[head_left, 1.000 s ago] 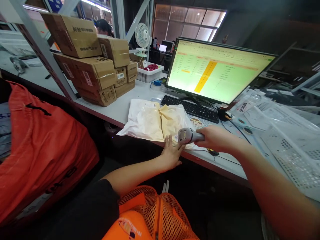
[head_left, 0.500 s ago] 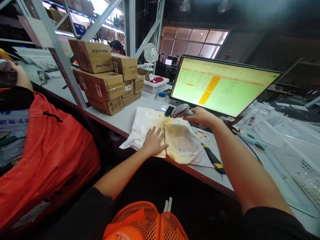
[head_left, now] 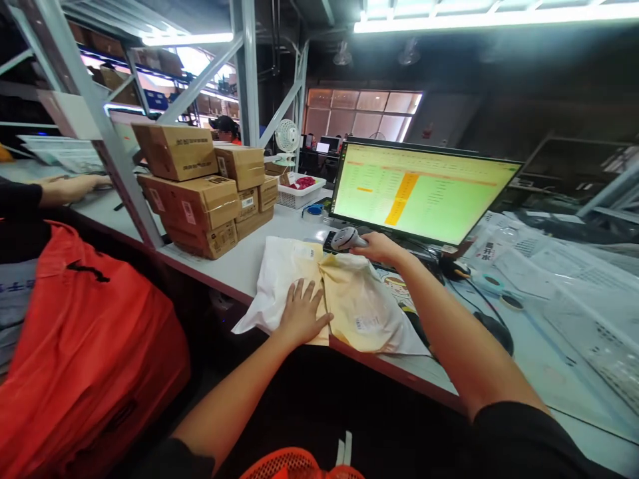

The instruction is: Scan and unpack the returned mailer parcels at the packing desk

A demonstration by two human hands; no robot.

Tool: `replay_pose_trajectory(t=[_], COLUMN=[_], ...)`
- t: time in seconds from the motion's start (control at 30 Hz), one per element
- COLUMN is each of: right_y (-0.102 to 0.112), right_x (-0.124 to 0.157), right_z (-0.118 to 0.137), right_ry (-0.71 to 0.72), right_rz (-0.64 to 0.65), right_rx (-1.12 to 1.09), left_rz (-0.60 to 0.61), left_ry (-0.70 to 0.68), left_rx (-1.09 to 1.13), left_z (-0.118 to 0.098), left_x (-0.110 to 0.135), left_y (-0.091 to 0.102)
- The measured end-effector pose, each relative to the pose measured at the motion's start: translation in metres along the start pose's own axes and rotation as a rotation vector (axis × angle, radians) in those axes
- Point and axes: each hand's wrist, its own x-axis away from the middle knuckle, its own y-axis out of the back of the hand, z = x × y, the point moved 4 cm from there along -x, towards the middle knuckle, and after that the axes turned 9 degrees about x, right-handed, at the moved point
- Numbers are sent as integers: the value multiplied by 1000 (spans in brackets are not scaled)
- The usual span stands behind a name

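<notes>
My left hand (head_left: pixel 301 313) lies flat with fingers spread on a white and yellowish mailer bag (head_left: pixel 279 273) at the table's front edge. Beside it, on the right, a yellowish mailer bag (head_left: pixel 359 306) with a small printed label reaches over the edge. My right hand (head_left: pixel 377 249) is wrapped round the handle of a grey barcode scanner (head_left: pixel 348 239), held above the tops of the bags with its head turned left. Behind the scanner, a dark keypad (head_left: pixel 329 242) shows in part.
Brown cartons (head_left: pixel 194 199) are stacked at the left, near a metal post. A monitor (head_left: pixel 424 193) stands behind the bags. Plastic bags (head_left: pixel 569 279) and tape rolls lie at the right. A red bag (head_left: pixel 110 319) and another person's hand (head_left: pixel 74 188) are at far left.
The view has tilted up, so things sit lower in it. My left hand stays on the bag and my right hand keeps the scanner. The other person's hand has reached right over the table.
</notes>
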Motion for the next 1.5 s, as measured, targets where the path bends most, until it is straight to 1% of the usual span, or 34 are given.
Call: replay_pose_trajectory(t=[0.03, 0.1, 0.17, 0.27, 0.33, 0.4, 0.47, 0.57, 0.63, 0.7, 0.77, 0.8, 0.83, 0.9, 0.97, 1.03, 1.13, 1.2, 1.23, 1.27, 1.33, 1.37, 1.4, 1.43, 1.47, 1.5], right_y=[3, 3, -7, -38, -62, -84, -99, -105, -101, -93, -87, -87, -89, -97, -106, -112, -116, -118, -119, -121, -125, -127, -128, -129, -128, -127], right_x=[13, 42, 75, 122, 149, 170, 184, 194, 198, 202, 204, 204, 203, 199, 194, 192, 195, 200, 203, 206, 210, 212, 213, 214, 214, 214], right_z=[-15, -54, -101, -170, -200, -211, -209, -203, -212, -234, -266, -282, -297, -321, -334, -340, -348, -354, -357, -359, -360, -358, -356, -352, -347, -342], right_ry=[-16, -60, -142, -360, -496, -604, -679, -702, -704, -707, -702, -699, -693, -667, -611, -556, -518, -506, -497, -488, -478, -483, -489, -487, -478, -467], right_rz=[-34, -98, -128, -98, -87, -96, -113, -153, -202, -305, -409, -431, -429, -381, -359, -373, -419, -453, -469, -483, -507, -522, -536, -549, -560, -567], right_rx=[31, 122, 200, 228, 242, 280, 327, 366, 357, 339, 306, 279, 243, 159, 111, 108, 135, 148, 149, 146, 130, 119, 106, 88, 67, 43], left_rz=[-1, -6, -19, -46, -61, -43, 32, 215, 289, 291, 260, 250, 251, 291, 344, 345, 271, 197, 140, 57, -193, -340, -479, -591, -650, -649], left_ry=[-1, -3, -6, -6, -24, -76, -142, -206, -231, -240, -216, -195, -172, -126, -93, -70, -7, 55, 102, 156, 260, 288, 283, 245, 179, 99], left_rx=[-4, -5, 2, 13, 29, 69, 121, 152, 134, 106, 75, 59, 46, 31, 16, -19, -63, -27, 5, 37, 83, 95, 106, 121, 141, 165], left_z=[0, 0, -1, -8, -17, -31, -45, -55, -53, -46, -38, -34, -32, -28, -26, -19, 5, 27, 38, 48, 60, 59, 53, 41, 25, 5], left_x=[0, 1, 1, 1, 2, 3, 4, 8, 11, 15, 20, 22, 25, 30, 35, 38, 41, 41, 41, 41, 43, 44, 45, 45, 44, 40], left_y=[0, 2, 7, 19, 28, 33, 31, 15, 3, -2, 0, 3, 6, 11, 13, 13, 21, 35, 46, 60, 91, 106, 117, 124, 126, 121])
